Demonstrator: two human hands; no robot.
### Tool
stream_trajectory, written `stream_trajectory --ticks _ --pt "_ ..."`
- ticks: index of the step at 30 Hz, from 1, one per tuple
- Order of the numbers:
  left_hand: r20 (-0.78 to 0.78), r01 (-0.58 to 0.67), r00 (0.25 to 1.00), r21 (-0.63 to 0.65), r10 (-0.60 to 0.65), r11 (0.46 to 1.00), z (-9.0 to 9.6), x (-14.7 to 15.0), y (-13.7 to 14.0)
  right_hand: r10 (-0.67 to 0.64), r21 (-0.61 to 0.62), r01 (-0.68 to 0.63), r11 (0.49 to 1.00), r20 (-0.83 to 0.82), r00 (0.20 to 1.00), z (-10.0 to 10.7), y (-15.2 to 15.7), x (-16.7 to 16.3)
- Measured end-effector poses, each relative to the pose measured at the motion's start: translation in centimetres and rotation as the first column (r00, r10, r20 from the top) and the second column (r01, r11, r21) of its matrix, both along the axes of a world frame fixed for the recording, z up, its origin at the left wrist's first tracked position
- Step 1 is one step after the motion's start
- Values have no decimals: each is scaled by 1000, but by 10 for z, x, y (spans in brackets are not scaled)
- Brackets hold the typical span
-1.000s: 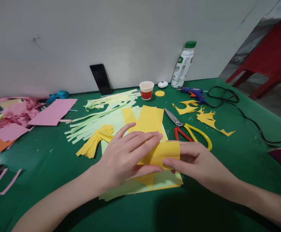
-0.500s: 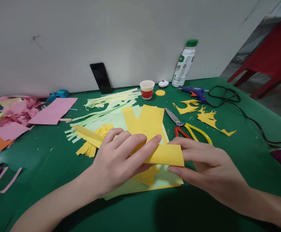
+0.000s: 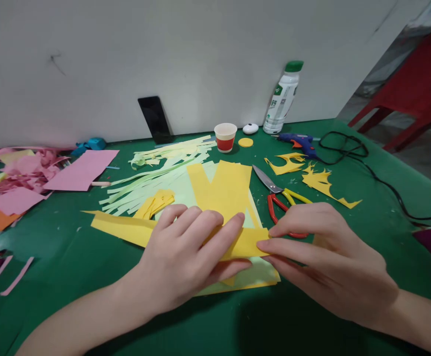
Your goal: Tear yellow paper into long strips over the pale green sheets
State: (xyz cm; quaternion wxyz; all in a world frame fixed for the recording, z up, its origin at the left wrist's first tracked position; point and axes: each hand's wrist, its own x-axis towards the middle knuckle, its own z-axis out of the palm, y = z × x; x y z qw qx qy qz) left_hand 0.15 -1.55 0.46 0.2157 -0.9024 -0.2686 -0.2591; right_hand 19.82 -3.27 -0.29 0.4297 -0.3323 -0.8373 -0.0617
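Observation:
A long yellow paper strip (image 3: 122,228) runs sideways between my hands, above green and yellow sheets. My left hand (image 3: 191,247) is closed around its middle, index finger laid along the front. At the strip's right end, my right hand (image 3: 319,257) pinches the edge between thumb and fingers. Yellow paper pieces (image 3: 228,185) lie on a pale green sheet (image 3: 233,274) beneath. Scissors (image 3: 270,183) with red and yellow handles rest just behind my right hand, which hides part of one handle. A bundle of small yellow strips (image 3: 158,201) is partly covered by the long strip.
A paper cup (image 3: 225,138), a yellow disc (image 3: 245,142), a phone (image 3: 156,119) and a bottle (image 3: 282,99) stand or lie by the wall. A glue gun (image 3: 299,143) with its cord is at right, near yellow scraps (image 3: 324,185). Pink paper (image 3: 83,170) piles up at left.
The strip's left end has swung down and left and now shows its broad face. My right hand has risen slightly and gripped the strip's end with finger and thumb.

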Motion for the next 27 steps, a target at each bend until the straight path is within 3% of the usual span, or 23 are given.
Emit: stream_trajectory --ticks 4,7,9,12,14,16,20,24,27 --pt "-14 -1 1000 -77 -1 997 1 1 -1 1 18 -2 1000 64 998 0 0 2" --pt "7 59 998 -240 -59 969 3 1 -2 20 4 -21 1000 96 995 -1 0 2" --pt "55 122 993 -406 -109 906 4 1 -3 44 -16 -42 999 99 994 -2 0 2" --pt "124 137 989 -604 -78 785 4 0 -4 70 -35 -67 997 93 993 -2 0 1" --pt "125 116 991 -667 -43 736 4 0 -5 79 -30 -76 997 93 993 -3 0 0" --pt "101 94 994 -688 -33 720 4 0 -6 77 -35 -75 997 87 993 -3 1 0" --pt "13 32 999 -627 -31 779 4 0 -6 96 -60 -93 994 45 994 -4 2 -1" --pt "-71 25 996 -420 -60 907 3 4 -5 106 -94 -103 990 29 994 -4 3 -3" --pt "-90 39 993 -303 -70 952 1 6 -7 111 -109 -106 988 35 993 -5 1 -4"
